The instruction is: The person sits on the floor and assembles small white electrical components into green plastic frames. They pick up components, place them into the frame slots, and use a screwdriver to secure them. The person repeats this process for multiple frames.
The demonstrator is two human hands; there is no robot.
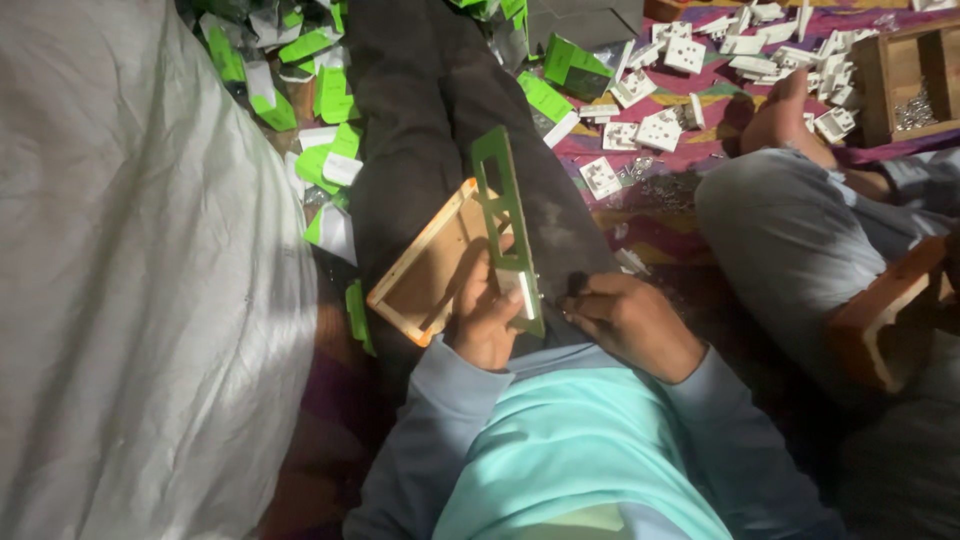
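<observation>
Cluttered floor (650, 215): white sockets (660, 130), green cartons (325, 95).

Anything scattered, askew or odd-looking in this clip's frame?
Yes. Green-and-white cardboard packets lie strewn beside the dark trouser leg, and white plastic socket parts are scattered loose over the patterned mat. The green slotted strip in the left hand sits tilted across the wooden frame.
</observation>
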